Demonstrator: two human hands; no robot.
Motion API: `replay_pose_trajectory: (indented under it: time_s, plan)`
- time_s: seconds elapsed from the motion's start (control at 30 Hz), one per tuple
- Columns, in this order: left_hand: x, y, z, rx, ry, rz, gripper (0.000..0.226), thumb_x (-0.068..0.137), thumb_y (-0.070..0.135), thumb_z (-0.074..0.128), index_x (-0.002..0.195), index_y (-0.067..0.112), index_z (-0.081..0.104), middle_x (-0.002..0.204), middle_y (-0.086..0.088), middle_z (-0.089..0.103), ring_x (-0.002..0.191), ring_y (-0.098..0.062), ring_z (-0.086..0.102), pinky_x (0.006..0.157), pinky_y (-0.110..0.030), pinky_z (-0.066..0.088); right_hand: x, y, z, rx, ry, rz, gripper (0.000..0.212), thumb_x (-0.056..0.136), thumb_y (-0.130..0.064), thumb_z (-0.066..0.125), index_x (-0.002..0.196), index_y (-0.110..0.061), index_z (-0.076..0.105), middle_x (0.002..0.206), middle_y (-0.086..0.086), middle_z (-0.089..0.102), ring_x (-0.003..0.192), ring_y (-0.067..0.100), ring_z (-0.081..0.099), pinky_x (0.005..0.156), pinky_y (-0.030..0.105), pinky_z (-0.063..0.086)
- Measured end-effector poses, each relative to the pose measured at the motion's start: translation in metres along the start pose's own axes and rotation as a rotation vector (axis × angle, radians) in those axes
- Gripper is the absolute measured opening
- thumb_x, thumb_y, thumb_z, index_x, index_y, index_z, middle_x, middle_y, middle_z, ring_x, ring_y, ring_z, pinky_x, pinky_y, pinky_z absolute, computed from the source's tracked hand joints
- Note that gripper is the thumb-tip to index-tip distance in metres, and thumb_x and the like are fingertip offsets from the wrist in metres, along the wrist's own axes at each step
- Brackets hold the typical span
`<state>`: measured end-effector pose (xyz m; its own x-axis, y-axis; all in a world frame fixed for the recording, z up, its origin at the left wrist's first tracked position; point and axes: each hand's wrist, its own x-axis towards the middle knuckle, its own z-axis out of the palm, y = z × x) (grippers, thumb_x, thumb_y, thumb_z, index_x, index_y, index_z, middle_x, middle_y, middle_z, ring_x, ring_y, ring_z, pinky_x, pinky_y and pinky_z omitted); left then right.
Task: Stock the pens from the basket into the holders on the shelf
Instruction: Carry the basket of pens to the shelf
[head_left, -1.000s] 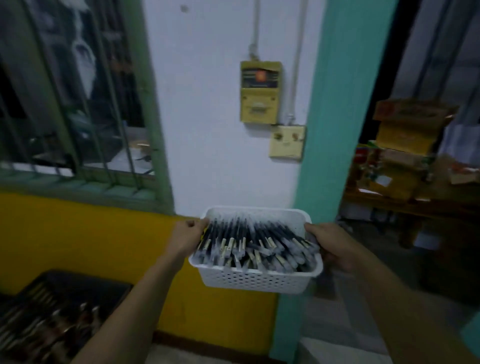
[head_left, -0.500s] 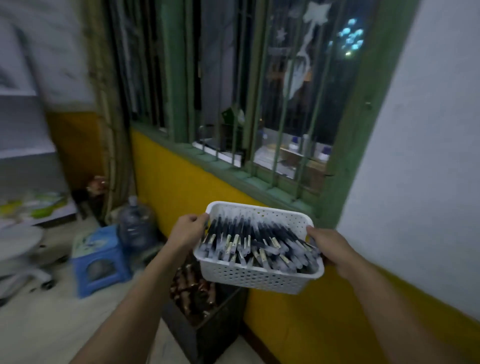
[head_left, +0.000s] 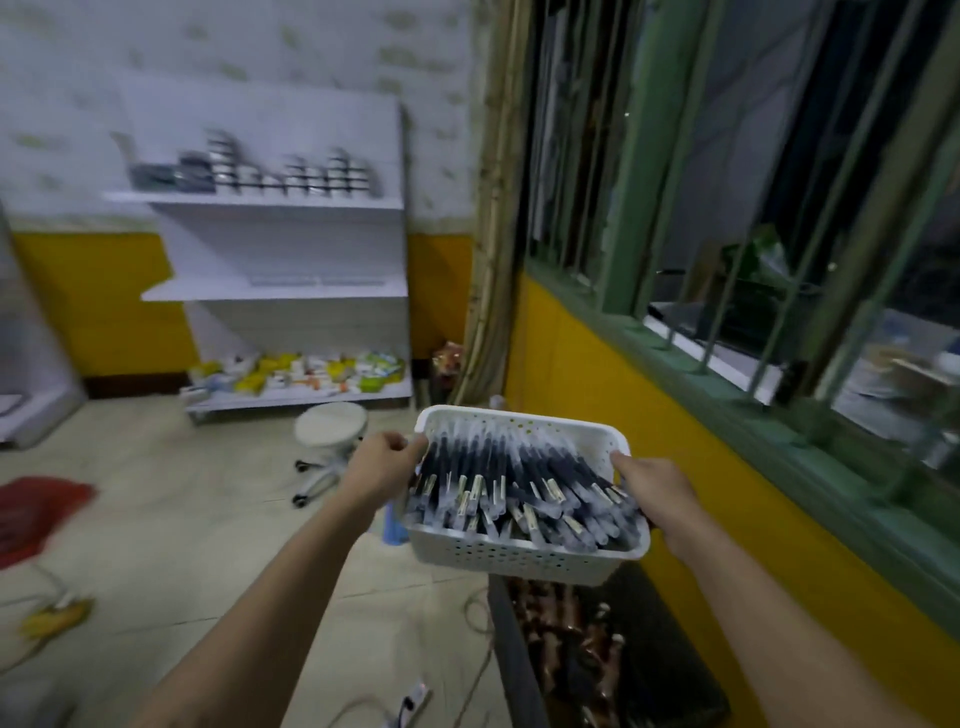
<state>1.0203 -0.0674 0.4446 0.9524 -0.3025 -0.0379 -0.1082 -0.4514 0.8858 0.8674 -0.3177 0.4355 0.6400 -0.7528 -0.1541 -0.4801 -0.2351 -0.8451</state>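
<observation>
- I hold the basket (head_left: 519, 558) up in the air in front of me, well apart from the shelf (head_left: 260, 294) across the room. I judge that stocking has not begun. The walk over and the filling of every holder are left to do.
- My left hand (head_left: 382, 467) grips the basket's left rim with its fingers curled over the edge. My right hand (head_left: 657, 486) grips the right rim the same way, so neither hand has a finger free for a pen.
- The pens (head_left: 519, 483) lie in a loose heap inside the basket, nearly up to its rim. Most point roughly the same way. They are slim, with dark barrels and pale, clear-looking ends, some with a small yellowish label.
- The basket is white plastic and rectangular with rounded corners. Rows of small holes pierce its walls, and it looks light but stiff.
- The shelf is white and smooth, with flat boards set against a back panel. The top board carries stacked dark and silvery things (head_left: 291, 174). Blur smears them, so they may be the holders, but I cannot tell.
- Bright packets (head_left: 301, 371) crowd the bottom board.
- A round padded stool (head_left: 330, 423) on wheeled legs stands on the pale floor tiles (head_left: 182, 519) between me and the shelf.
- A glossy yellow wall (head_left: 597, 374) runs along my right under a green barred window (head_left: 753, 234).
- A dark crate (head_left: 665, 670) sits on the floor below the basket.
</observation>
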Motion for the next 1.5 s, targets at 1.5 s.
replay_pose_trajectory:
  time_s: [1.5]
  plan:
    - [0.536, -0.269, -0.4, 0.661, 0.287, -0.394, 0.047, 0.093, 0.039, 0.05, 0.055, 0.012, 0.042, 0.053, -0.004, 0.047, 0.05, -0.019, 0.046, 0.048, -0.025, 0.033, 0.349, -0.417, 0.654, -0.619, -0.587, -0.46, 0.038, 0.089, -0.024, 0.06, 0.056, -0.013, 0.045, 0.052, 0.004, 0.044, 0.05, 0.019, 0.044, 0.052, 0.025, 0.035]
